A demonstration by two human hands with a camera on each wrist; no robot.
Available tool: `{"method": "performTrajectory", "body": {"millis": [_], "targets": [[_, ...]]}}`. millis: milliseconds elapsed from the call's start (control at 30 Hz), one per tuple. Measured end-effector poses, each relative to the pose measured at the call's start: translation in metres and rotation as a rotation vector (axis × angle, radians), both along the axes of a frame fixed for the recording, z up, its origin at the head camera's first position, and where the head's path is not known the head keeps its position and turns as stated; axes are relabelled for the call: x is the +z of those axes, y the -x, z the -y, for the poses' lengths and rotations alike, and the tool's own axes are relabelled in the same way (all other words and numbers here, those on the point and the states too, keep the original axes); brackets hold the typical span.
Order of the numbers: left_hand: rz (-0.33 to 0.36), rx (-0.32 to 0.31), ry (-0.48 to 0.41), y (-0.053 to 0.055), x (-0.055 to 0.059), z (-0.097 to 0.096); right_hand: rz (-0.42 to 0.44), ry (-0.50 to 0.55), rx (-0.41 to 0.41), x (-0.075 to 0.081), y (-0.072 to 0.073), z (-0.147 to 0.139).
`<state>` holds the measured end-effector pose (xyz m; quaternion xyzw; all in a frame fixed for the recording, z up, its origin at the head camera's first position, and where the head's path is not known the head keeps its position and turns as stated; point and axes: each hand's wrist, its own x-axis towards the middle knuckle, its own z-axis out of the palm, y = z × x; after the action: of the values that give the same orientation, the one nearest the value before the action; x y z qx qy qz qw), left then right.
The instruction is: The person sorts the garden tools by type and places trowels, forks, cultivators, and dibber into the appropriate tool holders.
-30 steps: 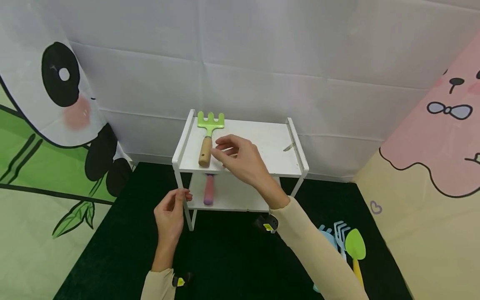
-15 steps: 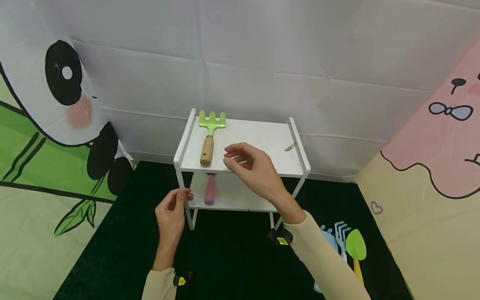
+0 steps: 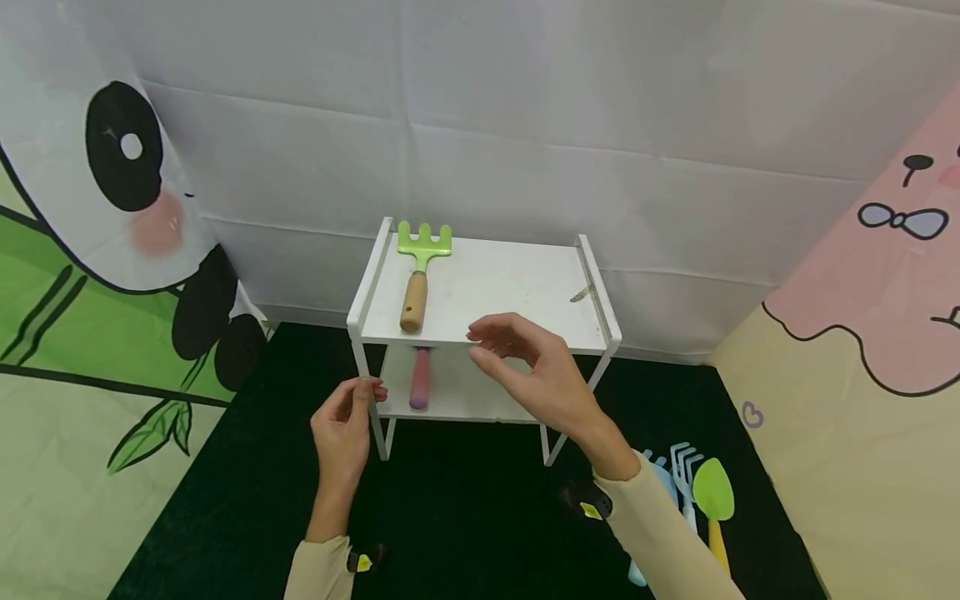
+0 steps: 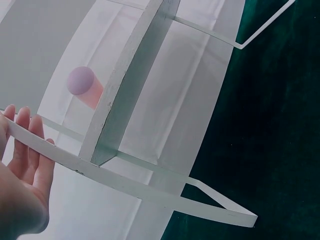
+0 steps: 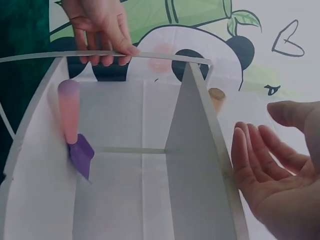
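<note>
A white two-tier shelf [image 3: 510, 287] stands against the back wall. On its upper board lies a green hand rake [image 3: 416, 296] with a wooden handle, prongs toward the wall. On the lower board is a small trowel [image 5: 70, 112] with a pink handle and purple blade; only the handle shows in the head view. My left hand [image 3: 343, 429] holds the shelf's front left leg [image 4: 65, 156] between thumb and fingers. My right hand [image 3: 547, 379] hovers at the upper board's front edge, fingers loosely bent, holding nothing, to the right of the hand rake.
On the dark green carpet [image 3: 465, 508] at the right lie a light blue fork [image 3: 682, 471], a green spade [image 3: 713, 490] with a yellow handle and another blue tool partly behind my right sleeve [image 3: 660, 533]. Cartoon-printed sheets hang on both sides.
My right hand has drawn away from the hand rake's handle, moving right and toward me. The hand rake lies still, and my left hand stays at the shelf leg.
</note>
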<state>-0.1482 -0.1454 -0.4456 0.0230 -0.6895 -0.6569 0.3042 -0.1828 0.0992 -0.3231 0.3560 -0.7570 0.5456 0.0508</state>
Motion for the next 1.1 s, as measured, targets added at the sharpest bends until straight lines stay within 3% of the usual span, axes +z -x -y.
{"method": "performTrajectory", "body": {"millis": [733, 1100], "targets": [[0.011, 0.008, 0.0, 0.002, -0.003, 0.0, -0.106, 0.06, 0.007, -0.042, -0.009, -0.031], [0.003, 0.004, -0.003, 0.002, -0.003, 0.0, -0.099, 0.089, -0.016, -0.064, -0.016, -0.043]]}}
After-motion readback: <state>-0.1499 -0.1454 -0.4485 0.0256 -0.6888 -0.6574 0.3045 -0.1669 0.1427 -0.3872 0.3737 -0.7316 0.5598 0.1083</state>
